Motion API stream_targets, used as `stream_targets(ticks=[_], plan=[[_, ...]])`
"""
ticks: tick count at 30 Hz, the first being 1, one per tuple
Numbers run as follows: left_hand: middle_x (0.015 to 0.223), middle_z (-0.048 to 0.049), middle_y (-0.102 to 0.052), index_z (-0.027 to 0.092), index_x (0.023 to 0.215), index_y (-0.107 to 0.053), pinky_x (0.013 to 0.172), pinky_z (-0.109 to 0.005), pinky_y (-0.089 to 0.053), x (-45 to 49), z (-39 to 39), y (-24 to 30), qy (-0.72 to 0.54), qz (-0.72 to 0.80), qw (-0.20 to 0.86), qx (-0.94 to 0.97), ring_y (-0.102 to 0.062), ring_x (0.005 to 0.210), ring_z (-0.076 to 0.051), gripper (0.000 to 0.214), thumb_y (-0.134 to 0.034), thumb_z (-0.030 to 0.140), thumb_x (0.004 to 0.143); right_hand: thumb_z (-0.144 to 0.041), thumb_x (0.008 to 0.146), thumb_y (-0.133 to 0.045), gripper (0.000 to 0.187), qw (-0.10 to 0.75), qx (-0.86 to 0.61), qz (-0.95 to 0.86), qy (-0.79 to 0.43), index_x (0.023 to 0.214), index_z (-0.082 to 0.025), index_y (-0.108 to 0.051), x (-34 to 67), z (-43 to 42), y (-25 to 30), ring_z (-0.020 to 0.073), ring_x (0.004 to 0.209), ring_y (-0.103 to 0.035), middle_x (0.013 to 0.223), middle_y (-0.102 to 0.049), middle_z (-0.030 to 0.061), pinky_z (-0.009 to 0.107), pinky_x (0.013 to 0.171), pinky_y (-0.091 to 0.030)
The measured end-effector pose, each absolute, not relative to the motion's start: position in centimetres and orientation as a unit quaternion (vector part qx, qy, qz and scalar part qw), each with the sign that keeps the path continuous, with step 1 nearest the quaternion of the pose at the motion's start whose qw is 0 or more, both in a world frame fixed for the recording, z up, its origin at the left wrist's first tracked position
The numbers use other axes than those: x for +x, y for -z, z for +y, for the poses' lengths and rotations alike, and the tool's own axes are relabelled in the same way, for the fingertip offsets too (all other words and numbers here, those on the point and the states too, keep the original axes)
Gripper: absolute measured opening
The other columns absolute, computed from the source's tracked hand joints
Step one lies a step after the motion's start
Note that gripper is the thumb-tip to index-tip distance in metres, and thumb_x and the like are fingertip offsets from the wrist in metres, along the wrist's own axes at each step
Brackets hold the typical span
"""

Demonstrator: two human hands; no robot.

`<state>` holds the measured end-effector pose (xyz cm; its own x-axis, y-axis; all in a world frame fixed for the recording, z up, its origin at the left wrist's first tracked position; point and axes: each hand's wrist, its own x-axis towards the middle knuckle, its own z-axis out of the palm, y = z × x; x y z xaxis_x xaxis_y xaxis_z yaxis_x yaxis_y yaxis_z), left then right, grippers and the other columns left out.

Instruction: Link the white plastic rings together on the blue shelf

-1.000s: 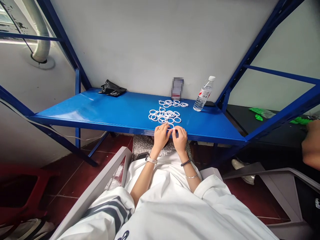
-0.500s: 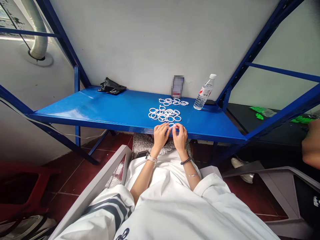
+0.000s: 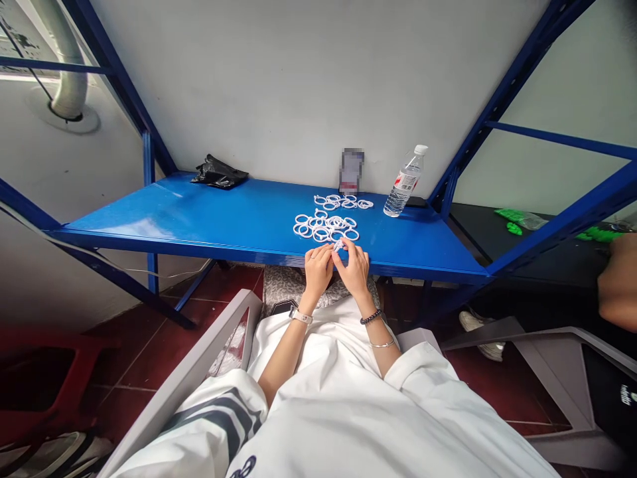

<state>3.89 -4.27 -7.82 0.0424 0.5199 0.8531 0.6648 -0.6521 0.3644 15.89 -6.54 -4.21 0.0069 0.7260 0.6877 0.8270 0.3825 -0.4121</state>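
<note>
At the front edge of the blue table (image 3: 239, 226), my left hand (image 3: 318, 269) and my right hand (image 3: 354, 265) are close together. Between their fingertips is a small white plastic ring (image 3: 339, 245), partly covered by the fingers. The fingers of both hands are bent in a pinch on it. Just beyond lies a cluster of white rings (image 3: 321, 234), several of them overlapping. A smaller group of white rings (image 3: 365, 204) lies farther back. Small knobs or clips show on some rings, too small to make out.
A water bottle (image 3: 405, 182) stands at the right, with a dark flat object (image 3: 417, 202) beside it. A phone-like item (image 3: 351, 171), blurred out, leans on the wall. A black plastic bag (image 3: 219, 172) lies back left. Another person's arm (image 3: 617, 282) shows at far right.
The ring between my hands has turned from a flat, open loop to a more bunched or edge-on shape. My right fingers have shifted over it; the view has moved slightly.
</note>
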Motion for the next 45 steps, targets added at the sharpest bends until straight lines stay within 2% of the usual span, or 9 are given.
stream_targets(ticks=[5,8,13,19,27,33,40,45], plan=[[0.113,-0.0092,-0.081,0.02,0.104,-0.073,0.092,-0.04,-0.048,3.8,-4.3,7.7,0.557,-0.407,0.053,-0.722,-0.074,0.112,-0.024,0.027,-0.046,0.018,0.105,-0.043,0.103,-0.052,0.042,0.456,-0.525,-0.718,0.042,0.138,-0.02,-0.058,16.3,-6.8,4.5,0.0256,0.118,-0.068,0.133,-0.073,0.0126,0.039,0.096,-0.047],[0.11,-0.0104,-0.081,0.019,0.11,-0.073,0.093,-0.039,-0.048,3.9,-4.4,7.6,0.555,-0.419,0.043,-0.718,-0.074,0.112,-0.024,0.031,-0.043,0.018,0.105,-0.041,0.104,-0.05,0.044,0.447,-0.516,-0.729,0.041,0.143,-0.021,-0.054,16.4,-6.9,4.4,0.0247,0.121,-0.066,0.139,-0.07,0.0123,0.039,0.1,-0.045],[0.11,-0.0125,-0.08,0.019,0.115,-0.073,0.094,-0.039,-0.048,4.0,-4.5,7.5,0.548,-0.444,0.03,-0.708,-0.073,0.111,-0.024,0.034,-0.04,0.024,0.108,-0.035,0.103,-0.05,0.044,0.426,-0.513,-0.743,0.051,0.144,-0.021,-0.054,16.7,-6.9,4.6,0.0243,0.116,-0.067,0.131,-0.073,0.0114,0.038,0.099,-0.046],[0.111,-0.0123,-0.079,0.02,0.112,-0.073,0.093,-0.04,-0.048,3.9,-4.6,7.3,0.564,-0.431,0.009,-0.705,-0.074,0.107,-0.024,0.036,-0.038,0.028,0.11,-0.031,0.1,-0.052,0.041,0.455,-0.509,-0.729,0.046,0.139,-0.02,-0.056,16.8,-7.0,5.2,0.0251,0.114,-0.068,0.129,-0.073,0.0125,0.04,0.1,-0.046],[0.105,-0.0104,-0.081,0.02,0.115,-0.071,0.09,-0.04,-0.047,4.1,-4.5,7.6,0.577,-0.447,-0.024,-0.683,-0.074,0.089,-0.021,0.036,-0.036,0.03,0.11,-0.025,0.105,-0.043,0.037,0.472,-0.51,-0.715,0.075,0.14,-0.021,-0.058,16.3,-7.2,5.8,0.0233,0.107,-0.068,0.12,-0.076,0.0111,0.037,0.095,-0.045],[0.109,-0.0091,-0.082,0.02,0.132,-0.061,0.091,-0.039,-0.048,4.3,-4.5,7.7,0.597,-0.432,-0.025,-0.675,-0.076,0.096,-0.021,0.032,-0.037,0.029,0.111,-0.029,0.104,-0.05,0.042,0.458,-0.512,-0.72,0.095,0.144,-0.02,-0.056,16.1,-7.2,6.2,0.0252,0.106,-0.066,0.119,-0.076,0.0116,0.039,0.096,-0.044],[0.114,-0.0102,-0.081,0.021,0.127,-0.065,0.093,-0.039,-0.048,4.3,-4.6,7.7,0.592,-0.427,-0.007,-0.684,-0.075,0.09,-0.02,0.035,-0.036,0.032,0.111,-0.031,0.104,-0.052,0.043,0.452,-0.521,-0.718,0.094,0.146,-0.023,-0.055,15.9,-7.2,6.4,0.0259,0.107,-0.065,0.12,-0.075,0.0115,0.04,0.096,-0.044],[0.116,-0.0101,-0.08,0.023,0.134,-0.063,0.093,-0.041,-0.047,4.2,-4.7,7.6,0.578,-0.432,-0.026,-0.692,-0.076,0.094,-0.021,0.038,-0.034,0.032,0.111,-0.03,0.104,-0.05,0.043,0.454,-0.528,-0.712,0.088,0.146,-0.024,-0.056,15.7,-7.2,6.4,0.0263,0.108,-0.065,0.121,-0.075,0.0119,0.041,0.096,-0.043]])
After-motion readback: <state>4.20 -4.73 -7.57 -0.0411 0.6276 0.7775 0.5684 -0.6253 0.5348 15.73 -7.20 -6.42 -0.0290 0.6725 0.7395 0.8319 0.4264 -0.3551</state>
